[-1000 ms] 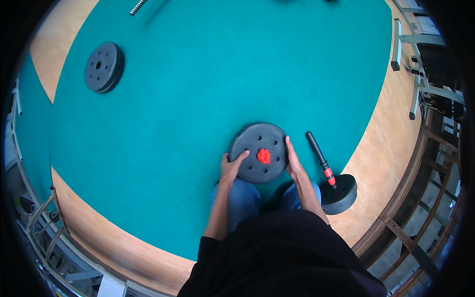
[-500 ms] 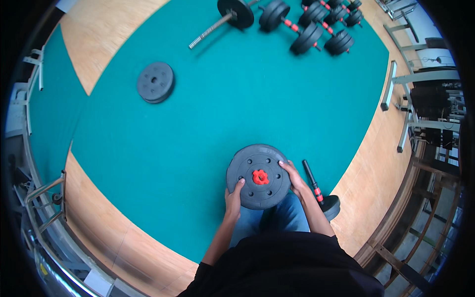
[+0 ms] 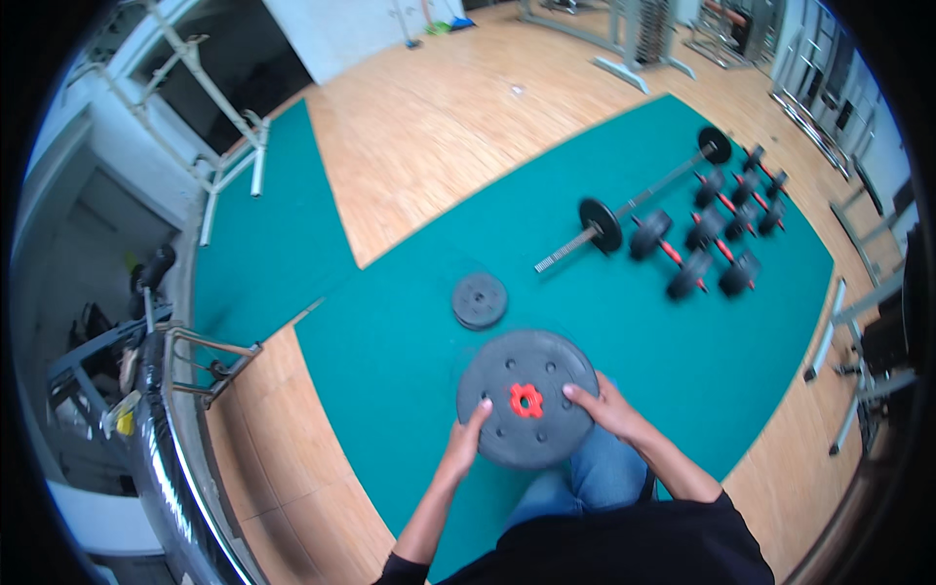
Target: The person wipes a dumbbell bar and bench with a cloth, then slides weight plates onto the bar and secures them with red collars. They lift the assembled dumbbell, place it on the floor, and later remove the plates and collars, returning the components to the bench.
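Observation:
Between both hands I hold a round dark grey weight plate (image 3: 531,444), its flat face turned up toward me. A red star-shaped nut (image 3: 527,401) sits at its centre, ringed by several small holes. My left hand (image 3: 467,441) grips the plate's left edge, thumb on the face and fingers underneath, out of sight. On the right edge, my right hand (image 3: 603,404) holds it the same way. Whether a bar is fixed under the plate is hidden. Just beyond lie grey weight plates (image 3: 480,298), seemingly stacked, on the green mat (image 3: 409,380).
A barbell (image 3: 665,182) lies across the mat's far side. Several dumbbells (image 3: 673,253) with red grips stand in rows at the right. Pale metal frames (image 3: 239,166) rise at the left, and gym machines (image 3: 643,44) stand beyond the wooden floor (image 3: 419,136).
My view has tilted up and turned left, showing more of the room. The held plate now appears closer to the plates on the mat. Both hands keep their grip.

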Demonstrator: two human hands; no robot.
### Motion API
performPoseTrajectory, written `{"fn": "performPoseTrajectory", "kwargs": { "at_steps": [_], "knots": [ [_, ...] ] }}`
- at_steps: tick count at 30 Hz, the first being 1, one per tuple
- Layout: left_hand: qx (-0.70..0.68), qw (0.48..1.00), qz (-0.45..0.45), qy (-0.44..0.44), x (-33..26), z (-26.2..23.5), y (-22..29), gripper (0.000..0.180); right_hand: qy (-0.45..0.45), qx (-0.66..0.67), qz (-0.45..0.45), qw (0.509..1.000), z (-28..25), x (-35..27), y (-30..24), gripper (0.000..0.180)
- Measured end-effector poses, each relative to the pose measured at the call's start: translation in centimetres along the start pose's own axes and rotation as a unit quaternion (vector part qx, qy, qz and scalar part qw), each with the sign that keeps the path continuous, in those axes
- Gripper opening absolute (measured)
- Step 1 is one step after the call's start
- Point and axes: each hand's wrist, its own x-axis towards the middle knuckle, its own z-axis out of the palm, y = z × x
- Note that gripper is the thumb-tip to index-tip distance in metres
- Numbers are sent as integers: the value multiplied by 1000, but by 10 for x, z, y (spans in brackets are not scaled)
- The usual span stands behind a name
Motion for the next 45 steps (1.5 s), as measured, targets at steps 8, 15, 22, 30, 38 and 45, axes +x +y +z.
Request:
{"fn": "performPoseTrajectory", "kwargs": {
  "at_steps": [8, 15, 22, 30, 38, 45],
  "knots": [
    [-76, 973, -164, 141, -76, -14, 53, 81, -137, -109, 119, 977, 31, 39, -34, 71],
    [-112, 907, -213, 345, -196, -10, 158, 90, -299, -180, 97, 932, 139, 0, -176, 61],
    [-319, 822, -103, 460, -230, -36, 200, 88, -420, -332, 88, 840, 258, 42, -232, 66],
    [-384, 749, -42, 539, -268, -142, 152, 82, -540, -390, 83, 742, 431, 39, -203, 58],
    [-399, 584, -26, 707, -343, -211, 132, 96, -697, -419, 111, 571, 614, -6, -146, 58],
    [-456, 448, -7, 769, -371, -276, 129, 97, -806, -405, 118, 415, 749, -29, -83, 58]
  ]
}}
